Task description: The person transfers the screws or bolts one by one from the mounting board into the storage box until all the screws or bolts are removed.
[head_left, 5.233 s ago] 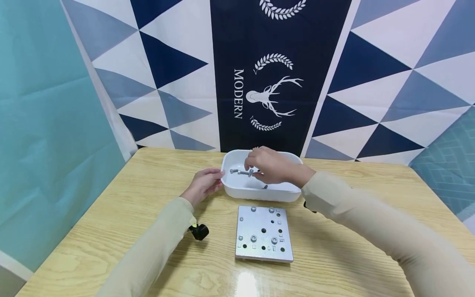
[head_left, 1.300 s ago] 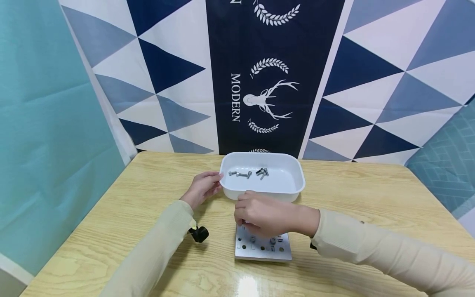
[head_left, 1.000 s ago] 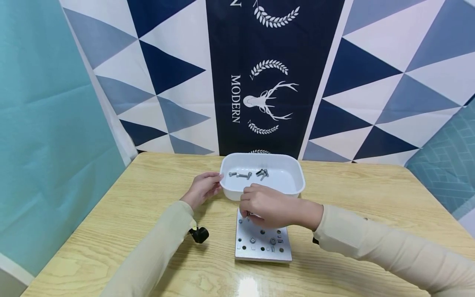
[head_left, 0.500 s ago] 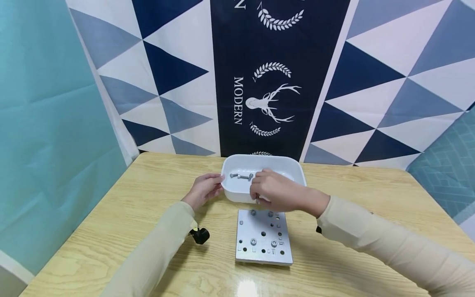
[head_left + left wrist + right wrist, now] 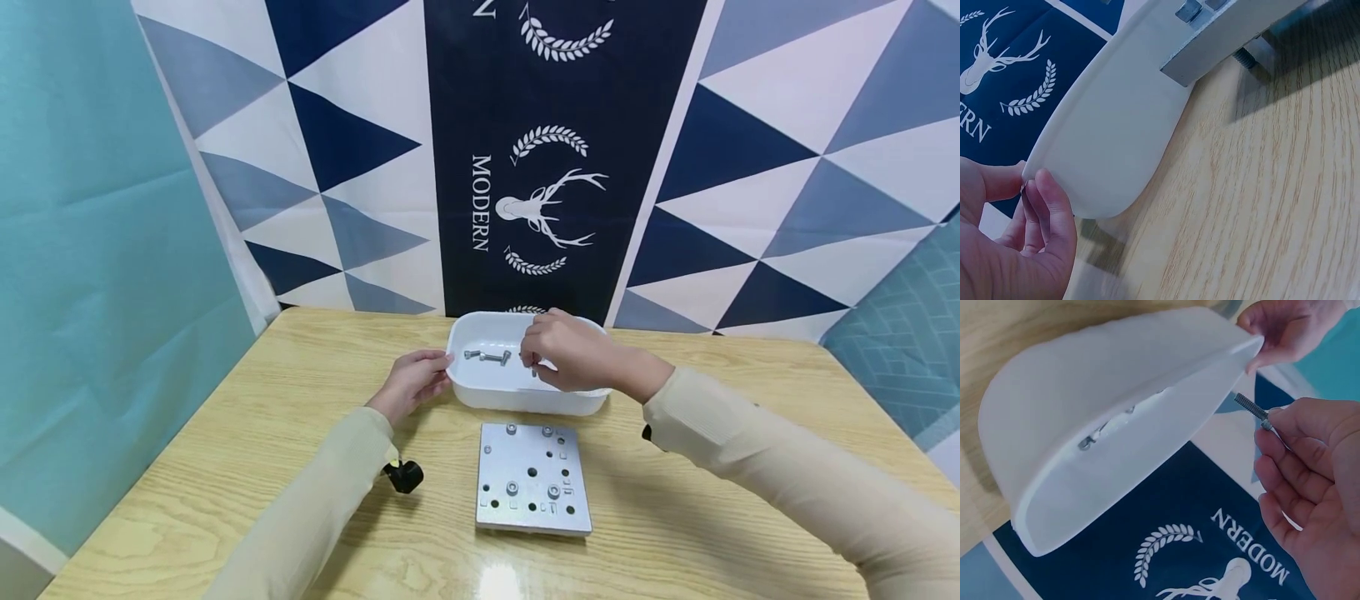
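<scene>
In the head view, my left hand point(image 5: 412, 383) pinches the left rim of a white tray point(image 5: 480, 397); in the left wrist view its thumb and fingers meet at the tray edge. My right hand point(image 5: 566, 350) is over the tray's right half. The right wrist view shows this hand point(image 5: 1310, 469) holding a small threaded bolt point(image 5: 1251, 407) between thumb and fingertips. Loose bolts point(image 5: 491, 357) lie on the tray floor, some hidden behind the right hand. A silver metal plate point(image 5: 517, 458), with several bolts and bare holes, sits in front of the tray.
The wooden table point(image 5: 360, 333) carries the tray and plate. Behind it hangs a patterned cloth point(image 5: 367, 167), close to the tray's back. A bolt end point(image 5: 1244, 58) sticks out beneath the plate in the left wrist view.
My right hand has gone from above the plate back over the tray. The small bolt at the plate's lower left, seen 5.2 s ago, is now a bare hole. My left hand stays put.
</scene>
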`<state>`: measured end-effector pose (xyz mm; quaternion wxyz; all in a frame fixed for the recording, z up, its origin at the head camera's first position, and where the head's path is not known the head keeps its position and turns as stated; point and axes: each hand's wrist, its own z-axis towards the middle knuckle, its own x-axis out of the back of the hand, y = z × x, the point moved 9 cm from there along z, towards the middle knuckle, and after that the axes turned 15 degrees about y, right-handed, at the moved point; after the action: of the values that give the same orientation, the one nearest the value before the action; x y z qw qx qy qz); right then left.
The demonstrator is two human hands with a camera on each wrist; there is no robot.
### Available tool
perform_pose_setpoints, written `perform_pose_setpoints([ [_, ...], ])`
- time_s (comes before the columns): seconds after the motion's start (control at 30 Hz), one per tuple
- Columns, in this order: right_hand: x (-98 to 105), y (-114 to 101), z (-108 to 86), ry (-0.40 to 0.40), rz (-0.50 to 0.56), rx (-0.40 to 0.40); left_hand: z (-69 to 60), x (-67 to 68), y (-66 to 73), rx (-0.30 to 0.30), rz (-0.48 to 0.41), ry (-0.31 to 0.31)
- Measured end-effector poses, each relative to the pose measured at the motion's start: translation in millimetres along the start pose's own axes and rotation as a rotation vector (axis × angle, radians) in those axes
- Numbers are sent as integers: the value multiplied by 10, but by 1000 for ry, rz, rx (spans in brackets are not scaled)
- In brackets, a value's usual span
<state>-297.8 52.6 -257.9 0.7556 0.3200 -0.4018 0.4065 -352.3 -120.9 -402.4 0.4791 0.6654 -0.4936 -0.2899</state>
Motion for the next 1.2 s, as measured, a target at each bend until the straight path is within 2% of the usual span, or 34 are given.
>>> perform_pose_setpoints([
  [0.5, -173, 401, 232, -114, 6, -88, 5, 18, -14, 15, -14, 14],
  [0.7, -244, 593, 328, -137, 3, -126, -1, 5, -4, 16, 2, 12],
  [0.97, -462, 798, 296, -182, 43, -195, -3, -29, -39, 32, -9, 4],
  [1.2, -524, 882, 286, -185, 58, -213, 18, 14, -16, 27, -11, 8],
])
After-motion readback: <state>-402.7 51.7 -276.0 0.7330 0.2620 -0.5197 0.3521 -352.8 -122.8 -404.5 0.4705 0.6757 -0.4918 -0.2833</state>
